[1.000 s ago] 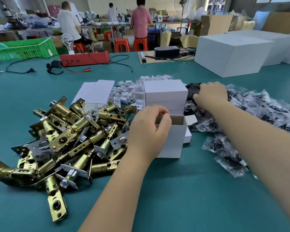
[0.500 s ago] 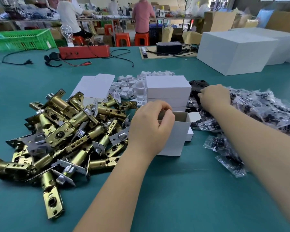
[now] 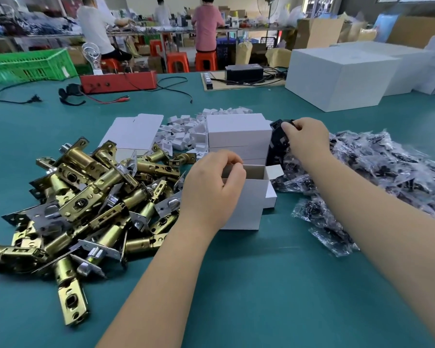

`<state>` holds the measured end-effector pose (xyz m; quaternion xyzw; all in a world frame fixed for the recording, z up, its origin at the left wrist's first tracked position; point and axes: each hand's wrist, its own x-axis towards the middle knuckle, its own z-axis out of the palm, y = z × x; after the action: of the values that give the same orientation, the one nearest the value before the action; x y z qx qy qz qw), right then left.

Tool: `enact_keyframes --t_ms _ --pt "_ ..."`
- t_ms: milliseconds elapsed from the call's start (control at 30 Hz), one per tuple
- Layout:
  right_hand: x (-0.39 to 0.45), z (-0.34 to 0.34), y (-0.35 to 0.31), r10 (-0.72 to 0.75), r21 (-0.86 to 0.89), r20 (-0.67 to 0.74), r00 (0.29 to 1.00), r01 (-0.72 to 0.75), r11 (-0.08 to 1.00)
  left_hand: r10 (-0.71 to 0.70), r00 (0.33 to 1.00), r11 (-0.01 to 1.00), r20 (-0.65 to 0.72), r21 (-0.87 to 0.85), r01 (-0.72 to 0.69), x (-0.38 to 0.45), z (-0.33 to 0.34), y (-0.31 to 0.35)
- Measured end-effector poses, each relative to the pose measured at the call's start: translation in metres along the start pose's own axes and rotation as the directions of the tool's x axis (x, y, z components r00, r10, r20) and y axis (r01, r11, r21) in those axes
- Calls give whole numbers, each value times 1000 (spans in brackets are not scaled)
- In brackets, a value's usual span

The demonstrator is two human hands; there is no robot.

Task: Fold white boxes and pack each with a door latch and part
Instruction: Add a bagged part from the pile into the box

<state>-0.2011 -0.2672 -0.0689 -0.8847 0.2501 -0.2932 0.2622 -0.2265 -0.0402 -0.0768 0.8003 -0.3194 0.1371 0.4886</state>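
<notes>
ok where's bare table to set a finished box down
Bare table lies near you, between the forearms in front of the open box. More beyond the latch pile, toward the red case. Crowded: latches left, bagged parts right, box stack and white bits behind.

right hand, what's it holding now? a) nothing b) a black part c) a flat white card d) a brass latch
b: the right hand pinches a black part lifted beside the stack of white boxes, while the left hand grips the open box.
</notes>
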Motion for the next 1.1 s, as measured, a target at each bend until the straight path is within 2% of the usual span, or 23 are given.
enact_keyframes --t_ms 33,100,167,233,300,433,533,567,633,700,767,833,900,967,1033,1100 --pt "0 -2 -2 38 71 -19 999 -36 997 -4 1000 1000 3 2 4 0 0 0" --pt "0 -7 -9 174 340 -25 984 -155 928 -12 1000 1000 11 3 12 1 0 0" --pt "-2 -15 -18 314 561 39 949 -281 779 -16 1000 1000 19 10 16 1 -1 -1" --pt "-7 -23 -26 393 697 150 907 -379 608 -17 1000 1000 24 14 17 1 -1 -1" --pt "-18 -32 -34 425 761 212 880 -421 494 -18 1000 1000 24 9 18 1 -1 -1" --pt "-49 -47 -39 431 807 282 857 -454 377 -23 999 1000 23 5 23 1 -1 0" --pt "-74 -50 -42 370 906 264 891 -361 222 -73 997 985 25 -155 76 1 -1 2" --pt "-82 -49 -44 338 918 237 911 -324 227 -107 994 969 26 -222 110 1 -1 3" --pt "-96 -44 -50 225 918 163 961 -231 323 -142 990 942 17 -304 140 1 -1 5" --pt "-106 -41 -58 21 900 17 1000 -25 435 -145 989 924 9 -357 139 -1 -1 6" --pt "-113 -39 -62 -193 834 -78 978 170 525 -194 981 863 29 -469 185 -1 -2 9" --pt "-117 -37 -60 -322 735 -53 945 255 628 -275 958 782 84 -561 274 1 -5 11" --pt "-119 -37 -54 -357 661 17 934 258 705 -324 937 739 129 -584 336 2 -7 13" --pt "-120 -36 -51 -321 655 63 945 203 728 -337 924 701 179 -608 373 3 -9 14" --pt "-121 -36 -50 -246 732 91 965 102 673 -327 922 709 208 -591 385 3 -11 14" --pt "-122 -34 -51 -199 777 92 976 55 627 -293 932 766 214 -530 362 4 -14 11"
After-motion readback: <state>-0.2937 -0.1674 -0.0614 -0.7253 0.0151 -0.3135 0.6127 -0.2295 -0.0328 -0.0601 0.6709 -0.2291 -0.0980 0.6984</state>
